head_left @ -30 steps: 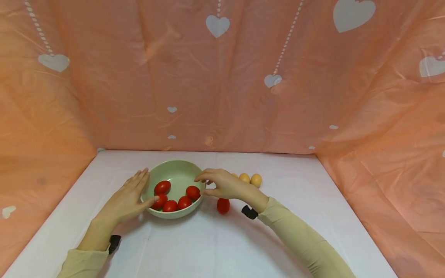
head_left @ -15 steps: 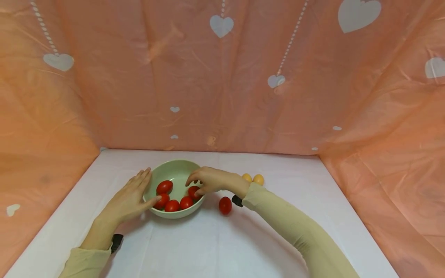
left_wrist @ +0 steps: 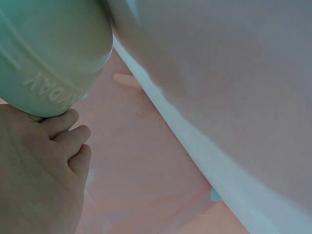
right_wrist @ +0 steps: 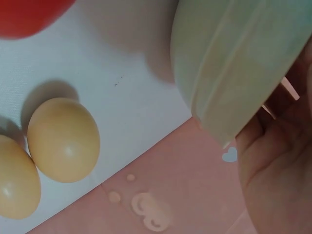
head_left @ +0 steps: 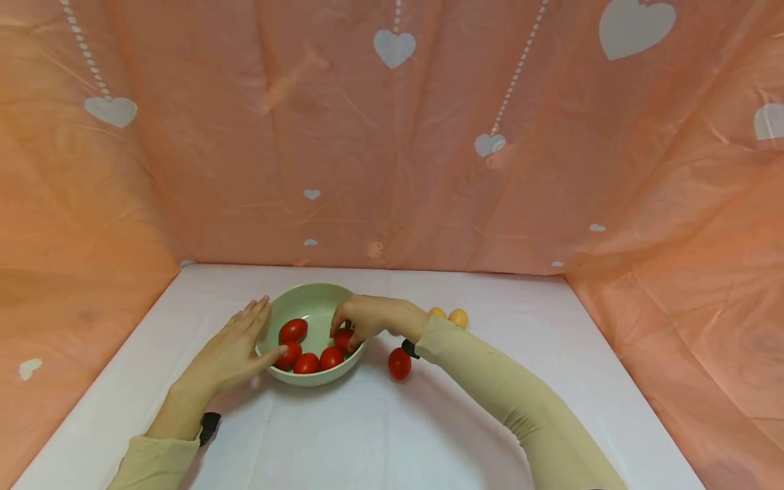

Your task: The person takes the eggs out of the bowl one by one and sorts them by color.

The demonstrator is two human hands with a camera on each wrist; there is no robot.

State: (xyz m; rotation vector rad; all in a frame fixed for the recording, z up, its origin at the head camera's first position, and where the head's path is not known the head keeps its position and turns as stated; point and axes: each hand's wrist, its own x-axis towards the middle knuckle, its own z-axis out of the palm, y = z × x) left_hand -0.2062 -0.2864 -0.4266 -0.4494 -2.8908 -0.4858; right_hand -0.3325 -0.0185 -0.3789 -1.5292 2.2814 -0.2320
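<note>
A pale green bowl (head_left: 311, 294) stands on the white cloth with several red tomatoes (head_left: 306, 363) inside. My left hand (head_left: 226, 354) lies along its left side, fingers straight against the outer wall and thumb over the rim. In the left wrist view, raised letters show on the bowl (left_wrist: 53, 58) beside the fingertips. My right hand (head_left: 373, 317) reaches over the right rim, thumb and fingers pinching a tomato (head_left: 343, 339) inside the bowl. The bowl's wall hides those fingertips in the right wrist view.
Another tomato (head_left: 400, 364) lies on the cloth right of the bowl, below the right wrist. Two yellowish eggs (head_left: 458, 318) lie behind the right forearm. An orange curtain (head_left: 392, 170) with white hearts encloses the table (head_left: 343, 435) at the back and sides.
My right hand has moved left over the rim into the bowl, and its fingers have closed on a tomato. The left hand has stayed against the bowl.
</note>
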